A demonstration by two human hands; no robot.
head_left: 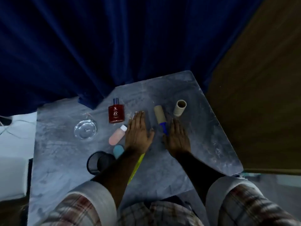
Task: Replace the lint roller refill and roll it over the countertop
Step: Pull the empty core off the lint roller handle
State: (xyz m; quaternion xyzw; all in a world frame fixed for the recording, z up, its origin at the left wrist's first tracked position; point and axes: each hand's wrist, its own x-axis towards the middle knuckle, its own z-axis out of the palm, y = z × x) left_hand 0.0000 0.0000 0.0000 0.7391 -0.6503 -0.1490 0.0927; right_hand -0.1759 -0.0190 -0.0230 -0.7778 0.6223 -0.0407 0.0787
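Note:
The lint roller (160, 117) lies on the grey countertop (203, 141), its tan roll pointing away and its blue handle (164, 129) toward me. A second cardboard tube (180, 108) stands upright just right of it. My left hand (138, 131) rests flat, palm down, to the left of the roller, holding nothing. My right hand (177, 136) lies flat to the right of the handle, its thumb side touching or nearly touching the blue grip.
A red perfume bottle (116, 113), a pink bottle with white cap (117, 135), a glass dish (85, 129), a light blue object (118, 150), a black mesh cup (99, 162) and a yellow strip (137, 167) sit left of centre. Blue curtain behind, wooden panel right.

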